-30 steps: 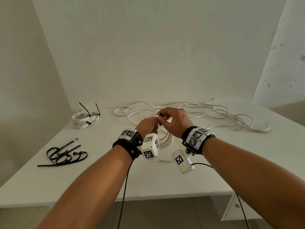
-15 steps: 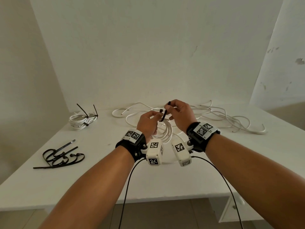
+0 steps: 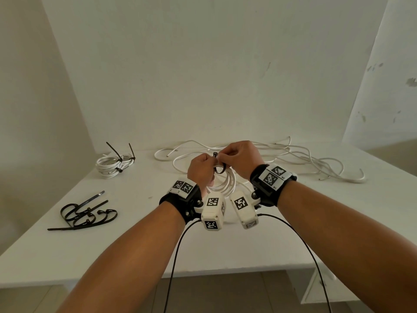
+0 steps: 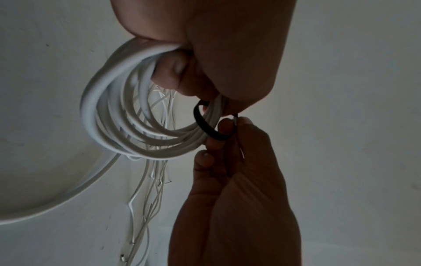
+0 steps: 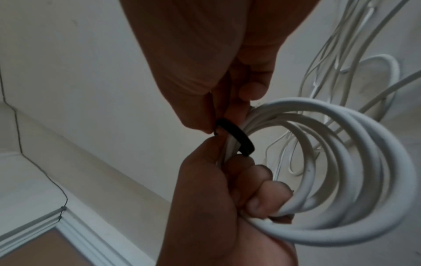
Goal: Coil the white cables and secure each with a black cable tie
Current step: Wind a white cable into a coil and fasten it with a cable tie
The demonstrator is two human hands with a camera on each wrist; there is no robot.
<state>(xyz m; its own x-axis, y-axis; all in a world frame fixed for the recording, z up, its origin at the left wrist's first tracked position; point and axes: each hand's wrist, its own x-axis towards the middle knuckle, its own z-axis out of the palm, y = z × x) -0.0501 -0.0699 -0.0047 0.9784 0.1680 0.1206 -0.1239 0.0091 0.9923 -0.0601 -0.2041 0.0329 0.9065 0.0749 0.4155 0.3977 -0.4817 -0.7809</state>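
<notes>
A white cable coil (image 3: 226, 184) hangs above the table, gripped in my left hand (image 3: 208, 168). A black cable tie (image 3: 220, 169) is looped round the coil's strands just beside that grip. My right hand (image 3: 225, 155) pinches the tie's ends above the loop. In the left wrist view the coil (image 4: 127, 117) runs under my curled left fingers (image 4: 173, 75), and the black tie (image 4: 205, 124) wraps it where my right hand (image 4: 230, 126) pinches. In the right wrist view the tie (image 5: 237, 136) crosses the coil (image 5: 341, 162) between both hands. The tie's locking head is mostly hidden.
A tied white coil (image 3: 115, 163) with two black tie tails sticking up lies at the back left. Several loose black ties (image 3: 85, 213) lie near the left edge. Loose white cables (image 3: 293, 154) sprawl along the back of the white table (image 3: 135, 256).
Both hands have lifted the coil off the table and drawn closer together. The tie, first sticking up straight, now curves round the coil's strands as a loop.
</notes>
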